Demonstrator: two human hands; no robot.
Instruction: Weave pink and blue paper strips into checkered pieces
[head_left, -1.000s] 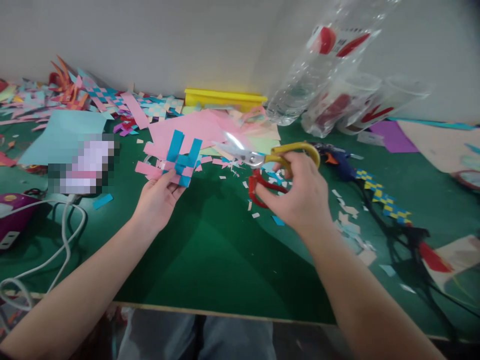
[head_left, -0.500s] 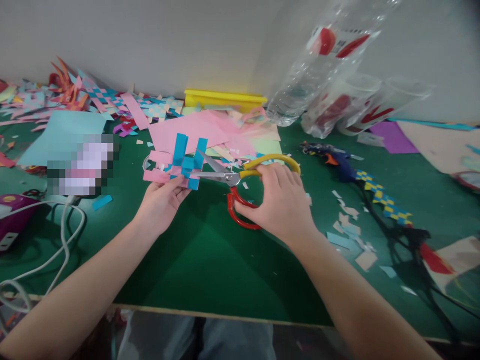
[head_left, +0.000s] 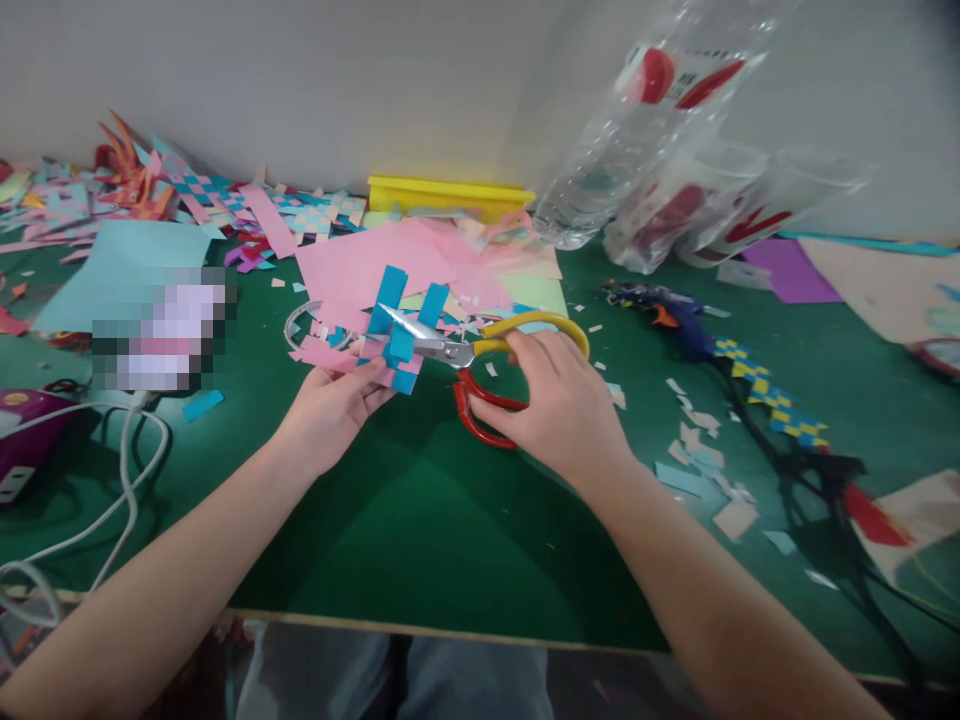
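My left hand [head_left: 337,410] pinches the lower edge of a small weave of blue and pink paper strips [head_left: 402,345], held above the table. Two blue strip ends stick up from it, and pink ends point left. In my right hand [head_left: 551,390] is a pair of scissors [head_left: 454,352] with one yellow and one red handle loop. My fingers go through the yellow loop and my thumb through the red one. The blades point left and lie across the blue strips, one blade passing partly behind the weave. Behind my left hand lies a clear tape roll [head_left: 291,325].
Pink paper sheets [head_left: 360,255] and a yellow tray [head_left: 450,200] lie at the back. A phone [head_left: 169,335] on a white cable is at left. To the right are a glue gun [head_left: 682,330], a plastic bottle [head_left: 600,170], cups [head_left: 757,220] and paper scraps [head_left: 697,455].
My left hand has shifted the paper weave slightly right and tilted it. The scissor blades have come closer together and now reach across the blue strips.
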